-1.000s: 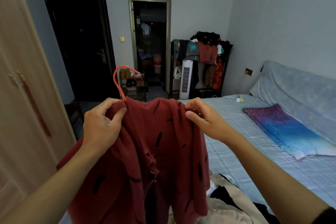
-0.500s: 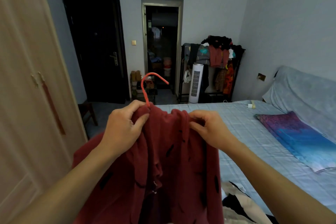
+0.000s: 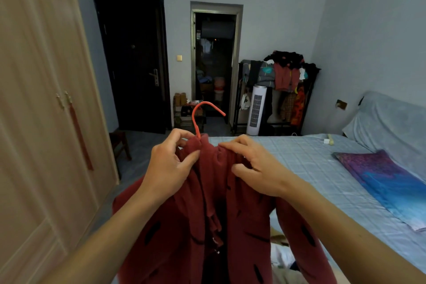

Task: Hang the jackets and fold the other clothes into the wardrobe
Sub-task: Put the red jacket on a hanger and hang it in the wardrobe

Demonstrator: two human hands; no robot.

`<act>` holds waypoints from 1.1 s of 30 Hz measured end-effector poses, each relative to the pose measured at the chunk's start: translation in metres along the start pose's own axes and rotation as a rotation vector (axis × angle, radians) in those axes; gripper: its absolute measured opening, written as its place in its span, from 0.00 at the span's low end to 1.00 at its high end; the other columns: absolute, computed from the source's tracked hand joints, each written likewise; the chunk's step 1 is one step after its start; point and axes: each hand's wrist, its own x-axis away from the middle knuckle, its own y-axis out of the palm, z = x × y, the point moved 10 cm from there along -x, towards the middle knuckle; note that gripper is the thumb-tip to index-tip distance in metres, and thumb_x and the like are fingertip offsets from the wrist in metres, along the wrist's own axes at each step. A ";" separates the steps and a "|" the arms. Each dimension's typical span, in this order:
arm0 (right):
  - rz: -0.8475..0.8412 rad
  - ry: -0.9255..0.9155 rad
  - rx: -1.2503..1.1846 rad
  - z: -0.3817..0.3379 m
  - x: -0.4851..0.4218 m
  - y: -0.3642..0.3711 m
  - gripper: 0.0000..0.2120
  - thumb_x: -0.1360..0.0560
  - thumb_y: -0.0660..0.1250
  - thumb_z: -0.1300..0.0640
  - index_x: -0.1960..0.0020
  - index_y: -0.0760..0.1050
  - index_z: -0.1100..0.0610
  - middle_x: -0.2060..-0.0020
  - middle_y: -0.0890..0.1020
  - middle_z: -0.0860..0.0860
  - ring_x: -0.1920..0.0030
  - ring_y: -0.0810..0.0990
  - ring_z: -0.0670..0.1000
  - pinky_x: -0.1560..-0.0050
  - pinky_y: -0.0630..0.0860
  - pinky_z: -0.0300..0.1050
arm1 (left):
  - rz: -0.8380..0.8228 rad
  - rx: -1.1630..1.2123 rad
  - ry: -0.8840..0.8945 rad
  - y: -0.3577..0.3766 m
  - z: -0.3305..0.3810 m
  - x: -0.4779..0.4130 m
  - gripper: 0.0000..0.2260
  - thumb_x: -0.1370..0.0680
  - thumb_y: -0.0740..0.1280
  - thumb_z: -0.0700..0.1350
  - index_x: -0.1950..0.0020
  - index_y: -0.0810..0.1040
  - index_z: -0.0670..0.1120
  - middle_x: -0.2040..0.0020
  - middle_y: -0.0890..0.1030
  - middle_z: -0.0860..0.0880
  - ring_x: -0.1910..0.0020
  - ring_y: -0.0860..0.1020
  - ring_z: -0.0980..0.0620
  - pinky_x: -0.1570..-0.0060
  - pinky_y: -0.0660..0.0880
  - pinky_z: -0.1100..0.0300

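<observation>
Beneath red jacket (image 3: 242, 214), hanger (image 3: 194, 117) save its hook

2 bare hands show: the left hand (image 3: 168, 168) and the right hand (image 3: 258, 168). There is 1 dark red fabric jacket (image 3: 230, 214) with black dashes and 1 orange-red curved hanger hook (image 3: 198, 113). 1 pale wooden wardrobe (image 3: 34, 122) carries 2 small metal door handles (image 3: 60, 100) and 1 red hanging tassel (image 3: 80, 138). The far wall has 1 black closed door (image 3: 133, 64), 1 open grey-framed doorway (image 3: 214, 64) and 1 yellowish square light switch (image 3: 179, 58). The floor holds 1 white tower fan (image 3: 257, 110), 1 black clothes rack (image 3: 283, 80) heaped with garments and 1 dark wooden stool (image 3: 118, 143). 1 bed with a light blue checked sheet (image 3: 322, 173) bears 1 purple-and-blue flat pillow (image 3: 391, 182) at its right edge.
</observation>
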 end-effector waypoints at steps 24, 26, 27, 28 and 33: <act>0.159 0.053 0.181 -0.126 0.038 0.047 0.15 0.21 0.59 0.55 0.35 0.69 0.52 0.41 0.70 0.53 0.50 0.78 0.59 0.53 0.74 0.50 | 0.279 -0.145 -0.191 -0.086 0.057 0.110 0.12 0.29 0.71 0.35 0.53 0.83 0.52 0.58 0.85 0.60 0.60 0.83 0.58 0.56 0.81 0.53; 0.038 0.050 -0.076 -0.132 0.049 0.068 0.17 0.24 0.61 0.51 0.36 0.69 0.50 0.39 0.67 0.53 0.45 0.76 0.58 0.43 0.74 0.52 | 0.324 -0.148 -0.274 -0.092 0.058 0.133 0.13 0.30 0.69 0.34 0.53 0.83 0.52 0.59 0.85 0.58 0.59 0.84 0.55 0.55 0.81 0.50; -0.013 0.048 -0.191 -0.135 0.054 0.077 0.18 0.26 0.63 0.46 0.37 0.70 0.48 0.38 0.67 0.53 0.44 0.76 0.56 0.40 0.73 0.52 | 0.346 -0.142 -0.312 -0.096 0.059 0.146 0.15 0.31 0.68 0.33 0.53 0.83 0.51 0.58 0.85 0.57 0.58 0.84 0.54 0.54 0.82 0.49; -0.050 0.034 -0.268 -0.140 0.058 0.084 0.21 0.28 0.64 0.40 0.39 0.71 0.46 0.39 0.67 0.52 0.43 0.75 0.53 0.38 0.73 0.49 | 0.363 -0.126 -0.355 -0.100 0.061 0.158 0.17 0.32 0.67 0.32 0.52 0.84 0.51 0.58 0.86 0.55 0.57 0.84 0.54 0.54 0.82 0.49; -0.114 -0.080 -0.411 -0.177 0.073 0.103 0.31 0.38 0.68 0.31 0.40 0.76 0.47 0.41 0.73 0.47 0.42 0.71 0.42 0.45 0.65 0.27 | 0.393 0.156 -0.575 -0.120 0.066 0.214 0.21 0.28 0.65 0.24 0.56 0.85 0.50 0.59 0.87 0.49 0.60 0.84 0.52 0.64 0.79 0.62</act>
